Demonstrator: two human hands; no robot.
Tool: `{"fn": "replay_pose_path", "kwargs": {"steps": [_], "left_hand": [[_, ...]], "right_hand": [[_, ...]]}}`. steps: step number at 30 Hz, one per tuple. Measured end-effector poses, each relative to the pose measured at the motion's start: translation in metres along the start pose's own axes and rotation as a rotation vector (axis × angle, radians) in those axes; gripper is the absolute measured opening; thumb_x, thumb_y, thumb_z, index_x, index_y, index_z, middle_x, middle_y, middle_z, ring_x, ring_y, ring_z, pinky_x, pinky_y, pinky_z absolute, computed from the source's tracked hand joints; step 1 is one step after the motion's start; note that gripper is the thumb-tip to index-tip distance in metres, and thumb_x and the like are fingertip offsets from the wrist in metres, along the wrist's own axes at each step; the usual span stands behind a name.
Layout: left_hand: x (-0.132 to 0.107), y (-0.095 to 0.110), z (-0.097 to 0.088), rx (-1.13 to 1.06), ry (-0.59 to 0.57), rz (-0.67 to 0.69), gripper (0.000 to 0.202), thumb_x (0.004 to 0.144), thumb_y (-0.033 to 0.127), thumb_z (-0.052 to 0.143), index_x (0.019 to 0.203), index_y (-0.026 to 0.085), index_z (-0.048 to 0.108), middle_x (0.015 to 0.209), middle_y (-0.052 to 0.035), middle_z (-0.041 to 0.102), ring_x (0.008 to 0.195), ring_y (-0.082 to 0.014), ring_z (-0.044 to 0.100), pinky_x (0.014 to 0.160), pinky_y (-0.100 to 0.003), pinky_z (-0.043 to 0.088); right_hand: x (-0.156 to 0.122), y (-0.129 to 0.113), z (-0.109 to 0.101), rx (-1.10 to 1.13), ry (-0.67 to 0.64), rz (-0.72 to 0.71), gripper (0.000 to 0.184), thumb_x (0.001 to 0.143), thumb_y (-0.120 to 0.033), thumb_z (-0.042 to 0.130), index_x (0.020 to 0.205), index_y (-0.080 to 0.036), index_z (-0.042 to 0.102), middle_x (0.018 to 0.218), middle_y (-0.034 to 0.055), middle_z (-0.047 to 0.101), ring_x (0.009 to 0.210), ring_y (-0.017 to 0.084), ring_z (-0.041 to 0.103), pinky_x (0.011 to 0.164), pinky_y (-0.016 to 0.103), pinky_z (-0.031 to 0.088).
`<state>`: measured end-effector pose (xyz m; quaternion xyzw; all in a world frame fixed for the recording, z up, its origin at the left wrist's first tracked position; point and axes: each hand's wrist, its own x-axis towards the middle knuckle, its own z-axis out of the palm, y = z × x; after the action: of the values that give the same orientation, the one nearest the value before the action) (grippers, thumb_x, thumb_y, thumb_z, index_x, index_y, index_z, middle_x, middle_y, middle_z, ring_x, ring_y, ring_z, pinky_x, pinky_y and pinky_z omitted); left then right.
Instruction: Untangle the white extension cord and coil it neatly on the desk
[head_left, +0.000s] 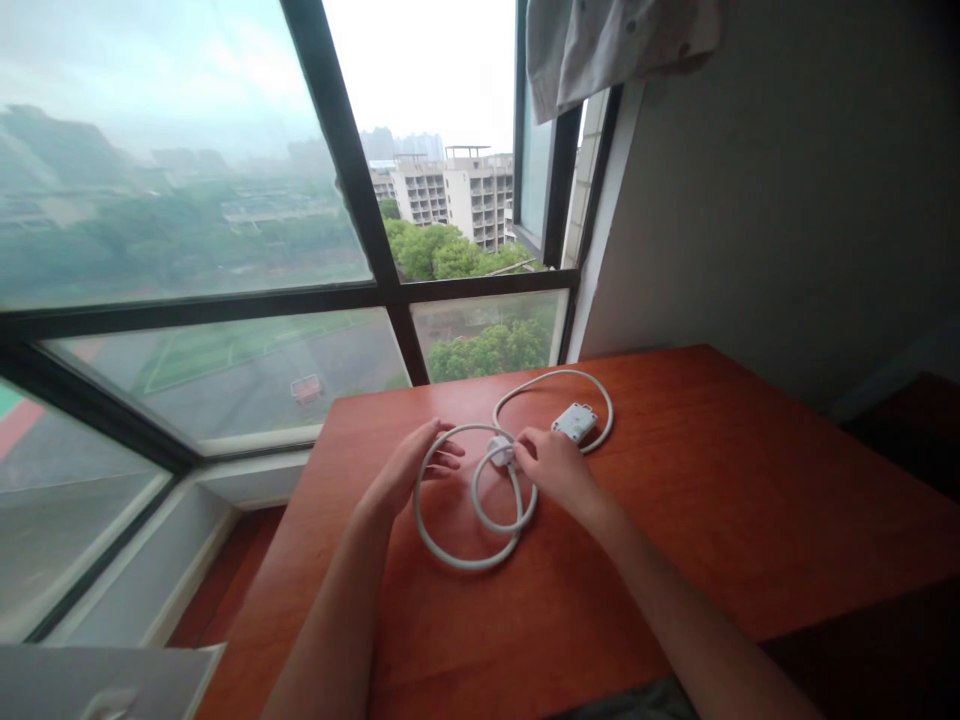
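Observation:
A white power cord [467, 567] lies in loose loops on the reddish-brown wooden table. A white plug [499, 451] sits among the loops, and a small white block, likely a socket [575, 422], lies beyond my right hand. My right hand [551, 465] pinches the cord close to the plug; its fingertips partly hide the spot. Fingers spread, my left hand [420, 462] is at the left side of the largest loop, the cord crossing in front of its fingers. Nothing is gripped in it.
The wooden table [720, 480] stretches to the right. Dark-framed windows [382, 285] stand behind and to the left, one pane open. A pale cloth [600, 45] hangs at the top, and a grey wall [750, 220] rises on the right.

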<state>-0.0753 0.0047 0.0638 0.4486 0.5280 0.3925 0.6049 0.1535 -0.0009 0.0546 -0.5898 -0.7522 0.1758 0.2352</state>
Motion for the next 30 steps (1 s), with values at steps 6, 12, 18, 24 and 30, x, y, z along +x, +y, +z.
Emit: {"fn": "replay_pose_path", "kwargs": {"steps": [6,12,18,24,30], "left_hand": [[0.012,-0.014,0.01,0.454,0.108,0.282,0.048,0.079,0.047,0.062,0.114,0.015,0.058,0.109,-0.0134,0.064,0.081,-0.0206,0.064,0.068,-0.032,0.053],[0.017,-0.027,0.018,0.885,0.123,0.533,0.05,0.083,0.044,0.058,0.124,0.016,0.055,0.121,-0.0155,0.058,0.102,-0.0277,0.061,0.087,-0.042,0.05],[0.014,-0.03,0.027,1.093,0.115,0.641,0.052,0.08,0.04,0.064,0.126,0.018,0.054,0.131,-0.0166,0.051,0.12,-0.0317,0.051,0.098,-0.045,0.042],[0.006,-0.025,0.045,1.12,0.075,0.622,0.012,0.086,0.024,0.052,0.085,0.019,0.063,0.1,-0.0092,0.063,0.089,-0.0215,0.061,0.08,-0.034,0.046],[0.004,-0.023,0.048,0.983,0.06,0.56,0.012,0.087,0.025,0.049,0.083,0.019,0.058,0.087,-0.0051,0.065,0.079,-0.0179,0.061,0.07,-0.028,0.045]], "right_hand": [[-0.035,0.016,0.013,-0.059,-0.111,-0.072,0.019,0.088,-0.026,0.051,0.086,-0.022,0.07,0.091,0.0037,0.072,0.083,0.017,0.064,0.071,0.024,0.039],[-0.041,0.01,0.026,-0.151,-0.099,0.063,0.025,0.085,-0.042,0.055,0.077,-0.022,0.069,0.084,0.0048,0.072,0.076,0.019,0.064,0.062,0.026,0.035],[-0.033,0.017,0.036,-0.006,-0.125,0.167,0.013,0.076,-0.03,0.061,0.073,-0.021,0.07,0.074,0.0034,0.072,0.066,0.015,0.062,0.055,0.023,0.031],[-0.034,0.024,0.036,0.161,-0.146,0.136,0.012,0.071,-0.027,0.06,0.066,-0.018,0.068,0.063,0.0004,0.068,0.056,0.012,0.057,0.05,0.022,0.029],[-0.039,0.021,0.028,0.157,-0.171,0.091,0.016,0.075,-0.029,0.06,0.072,-0.019,0.072,0.069,0.0029,0.071,0.062,0.014,0.061,0.055,0.022,0.034]]}}
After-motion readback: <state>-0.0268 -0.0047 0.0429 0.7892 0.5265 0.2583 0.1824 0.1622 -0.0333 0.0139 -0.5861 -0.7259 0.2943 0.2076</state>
